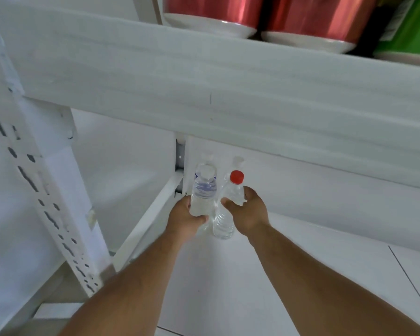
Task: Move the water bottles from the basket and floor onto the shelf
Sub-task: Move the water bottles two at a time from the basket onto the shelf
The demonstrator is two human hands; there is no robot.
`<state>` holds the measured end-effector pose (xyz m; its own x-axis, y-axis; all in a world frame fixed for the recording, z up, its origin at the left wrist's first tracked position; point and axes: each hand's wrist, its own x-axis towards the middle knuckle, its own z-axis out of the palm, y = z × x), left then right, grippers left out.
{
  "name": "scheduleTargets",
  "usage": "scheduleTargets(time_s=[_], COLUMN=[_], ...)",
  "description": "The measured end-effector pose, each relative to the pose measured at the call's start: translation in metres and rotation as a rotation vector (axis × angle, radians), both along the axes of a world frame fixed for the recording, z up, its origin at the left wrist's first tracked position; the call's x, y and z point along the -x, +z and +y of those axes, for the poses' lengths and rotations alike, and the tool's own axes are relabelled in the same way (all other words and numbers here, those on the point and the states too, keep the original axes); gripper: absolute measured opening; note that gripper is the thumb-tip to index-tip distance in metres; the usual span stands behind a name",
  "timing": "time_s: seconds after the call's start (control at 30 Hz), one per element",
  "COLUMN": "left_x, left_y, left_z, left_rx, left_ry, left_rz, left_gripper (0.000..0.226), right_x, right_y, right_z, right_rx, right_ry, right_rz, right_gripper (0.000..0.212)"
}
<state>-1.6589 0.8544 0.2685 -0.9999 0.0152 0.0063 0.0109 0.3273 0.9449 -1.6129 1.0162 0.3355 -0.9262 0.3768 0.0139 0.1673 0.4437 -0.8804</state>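
Bottles first: you are holding two clear water bottles side by side over the lower shelf [325, 238], near its back left corner. The white-capped bottle [203, 190] is sitting in your left hand [187, 219], fingers wrapping its lower body and closing on it; a bluish label is showing on its upper part. The red-capped bottle [227, 207] is sitting in your right hand [246, 212], thumb and fingers curling around its middle and closing on it, with its base showing below the hand. Both bottles are standing roughly upright, tops tilting slightly away from you, and their bodies are nearly touching. Whether the bases are resting on the shelf surface cannot be told. Faint reflections of both caps are showing on the white back panel behind them. Both forearms are reaching in from the bottom edge. A white slotted upright [46, 202] is running down the left side. Above, the upper shelf beam [228, 93] is crossing the view, carrying two red containers [260, 15] with white bases and a green container [412, 27] at the far right.
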Motion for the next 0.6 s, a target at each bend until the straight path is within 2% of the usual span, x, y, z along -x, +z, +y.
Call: scheduleTargets(time_s=[0.4, 0.6], left_x=[0.003, -0.006], left_y=[-0.007, -0.005], left_z=[-0.005, -0.008], left_rx=[0.092, 0.146], left_ry=[-0.061, -0.071], left_rz=[-0.015, -0.08], left_gripper=[0.046, 0.076], right_x=[-0.002, -0.009], right_y=[0.0, -0.001], right_z=[-0.003, -0.004], right_rx=[0.009, -0.034], right_ry=[0.002, 0.009], right_rz=[-0.012, -0.088], right_gripper=[0.06, 0.062])
